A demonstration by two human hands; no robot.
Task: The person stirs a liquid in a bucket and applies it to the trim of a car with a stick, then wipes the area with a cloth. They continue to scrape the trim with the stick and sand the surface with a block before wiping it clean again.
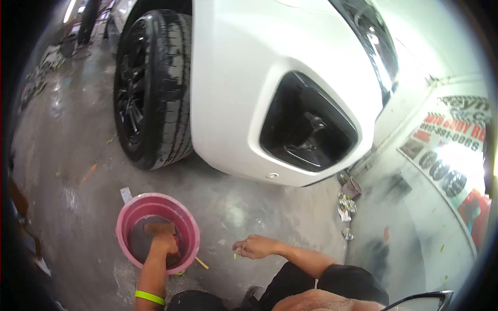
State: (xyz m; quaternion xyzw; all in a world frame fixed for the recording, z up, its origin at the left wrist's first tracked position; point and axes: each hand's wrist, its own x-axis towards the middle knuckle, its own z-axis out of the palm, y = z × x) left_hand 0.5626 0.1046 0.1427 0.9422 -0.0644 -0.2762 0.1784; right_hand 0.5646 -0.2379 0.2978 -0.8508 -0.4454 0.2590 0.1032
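My left hand (165, 245) reaches down inside a round pink tub (122, 228) that stands on the floor. Its fingers are closed around a brown rectangular block (160, 228), held over the dark water (139, 246) in the tub. A yellow-green band circles the left forearm. To the right of the tub, my right hand (254, 247) hovers above the floor near my knee, its fingers loosely bent and apart, with nothing seen in them. A thin yellow stick (202, 263) lies against the tub's right side.
A white car's front bumper (228, 129) fills the upper middle, with a black recessed panel (311, 124) and a front tyre (168, 88) turned outward. Crumpled paper (346, 207) and a small container (351, 188) lie by the right wall. A banner (451, 140) hangs there.
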